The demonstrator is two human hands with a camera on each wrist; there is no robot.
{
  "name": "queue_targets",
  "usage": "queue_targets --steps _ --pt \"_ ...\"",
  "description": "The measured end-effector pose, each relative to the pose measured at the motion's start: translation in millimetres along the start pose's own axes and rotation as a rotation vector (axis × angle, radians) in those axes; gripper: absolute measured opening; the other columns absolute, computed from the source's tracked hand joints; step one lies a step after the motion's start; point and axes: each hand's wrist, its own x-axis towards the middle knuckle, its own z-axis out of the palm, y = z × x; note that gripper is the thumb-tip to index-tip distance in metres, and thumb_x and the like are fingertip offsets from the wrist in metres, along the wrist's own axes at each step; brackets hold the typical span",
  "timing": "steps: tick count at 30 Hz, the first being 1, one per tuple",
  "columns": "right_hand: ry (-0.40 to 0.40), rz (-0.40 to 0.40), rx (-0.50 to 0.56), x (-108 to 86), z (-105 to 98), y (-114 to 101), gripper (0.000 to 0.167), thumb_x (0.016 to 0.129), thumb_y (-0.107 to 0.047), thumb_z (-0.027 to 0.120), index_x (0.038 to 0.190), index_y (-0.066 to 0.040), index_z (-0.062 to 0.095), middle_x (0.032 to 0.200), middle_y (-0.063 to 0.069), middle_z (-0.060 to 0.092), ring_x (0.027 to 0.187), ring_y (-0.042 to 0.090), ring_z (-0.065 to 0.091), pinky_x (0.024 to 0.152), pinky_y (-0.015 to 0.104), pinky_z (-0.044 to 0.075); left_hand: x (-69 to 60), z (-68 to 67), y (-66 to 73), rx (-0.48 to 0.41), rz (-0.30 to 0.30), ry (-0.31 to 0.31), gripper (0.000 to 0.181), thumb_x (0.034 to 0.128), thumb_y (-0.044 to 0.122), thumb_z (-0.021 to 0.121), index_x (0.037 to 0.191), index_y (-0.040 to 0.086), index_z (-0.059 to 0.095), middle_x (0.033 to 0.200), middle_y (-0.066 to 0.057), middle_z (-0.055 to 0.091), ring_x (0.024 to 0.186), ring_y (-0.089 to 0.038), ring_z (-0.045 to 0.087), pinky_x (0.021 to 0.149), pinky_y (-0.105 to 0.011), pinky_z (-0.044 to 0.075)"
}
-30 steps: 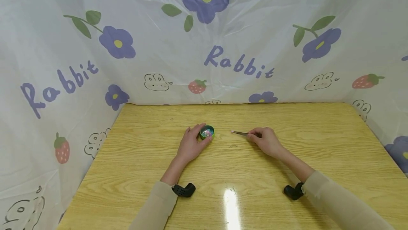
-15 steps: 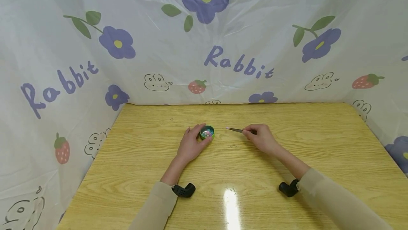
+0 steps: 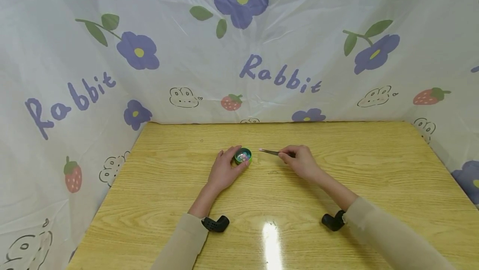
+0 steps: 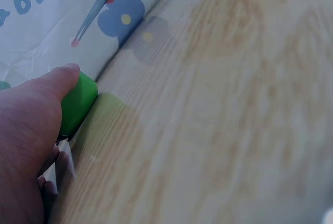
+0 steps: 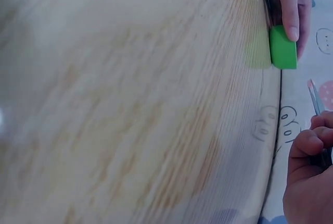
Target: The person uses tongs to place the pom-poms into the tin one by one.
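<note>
A small round green container (image 3: 243, 156) stands on the table with several pink, white and blue beads (image 3: 244, 157) inside. My left hand (image 3: 225, 169) grips its side, thumb at the near side and fingers round the back. In the left wrist view its green wall (image 4: 78, 104) shows beside the thumb. My right hand (image 3: 302, 162) pinches a pair of tweezers (image 3: 270, 152), which point left toward the container. Held at the tips is a small pink bead (image 3: 260, 149), just right of the rim. Both wrist views show the tweezers raised above the table.
The wood-grain table (image 3: 179, 203) reaches back to a white cloth (image 3: 284, 25) printed with flowers, strawberries and rabbits. A dark wrist camera (image 3: 217, 223) sits at the left cuff and another camera (image 3: 333, 221) at the right cuff.
My right hand has moved left, bringing the tweezers and the pink bead closer to the container. The left hand and the container have stayed in place.
</note>
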Motion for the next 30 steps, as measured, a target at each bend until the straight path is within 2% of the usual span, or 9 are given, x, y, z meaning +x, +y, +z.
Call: queue_targets --steps 6,13,19,25,30 --pt "-0.004 -0.028 -0.004 2.5 7.0 -7.9 0.015 0.100 -0.006 0.067 0.106 0.005 0.076 0.083 0.017 0.069 0.061 0.017 0.049 0.052 0.025 0.038 -0.2 -0.3 0.0 0.001 -0.004 -0.001 0.064 0.0967 0.039 0.073 0.149 0.008 0.054 0.148 -0.018 0.054 0.138 -0.042 0.046 0.123 -0.055 0.020" --pt "-0.007 -0.058 -0.018 6.3 17.9 -9.1 0.014 0.100 -0.005 0.067 0.105 0.004 0.076 0.083 0.016 0.071 0.065 0.015 0.054 0.055 0.025 0.042 0.6 0.8 -1.3 0.011 0.010 0.002 0.063 0.0969 0.038 0.074 0.149 0.007 0.055 0.146 -0.016 0.056 0.135 -0.038 0.051 0.123 -0.054 0.020" --pt "-0.008 -0.087 -0.020 7.9 24.7 -11.0 0.013 0.099 -0.005 0.068 0.103 0.004 0.077 0.084 0.016 0.072 0.068 0.014 0.059 0.059 0.025 0.047 -0.5 0.6 -0.5 0.018 0.001 0.005 0.063 0.0962 0.039 0.074 0.149 0.009 0.055 0.147 -0.018 0.056 0.137 -0.041 0.048 0.123 -0.054 0.021" --pt "-0.014 -0.086 -0.005 7.9 28.0 -11.1 0.012 0.099 -0.004 0.068 0.103 0.004 0.076 0.084 0.016 0.072 0.069 0.014 0.060 0.059 0.025 0.047 0.2 0.3 -0.9 0.017 -0.002 -0.008 0.063 0.0971 0.040 0.073 0.149 0.010 0.054 0.147 -0.016 0.056 0.136 -0.038 0.050 0.123 -0.052 0.020" --pt "-0.020 -0.076 -0.010 7.6 29.5 -11.9 0.013 0.099 -0.004 0.068 0.104 0.004 0.076 0.085 0.016 0.072 0.069 0.014 0.060 0.058 0.025 0.047 -0.6 -0.8 0.9 0.009 -0.002 -0.004 0.063 0.0969 0.040 0.073 0.149 0.009 0.055 0.147 -0.017 0.055 0.137 -0.041 0.048 0.123 -0.053 0.020"
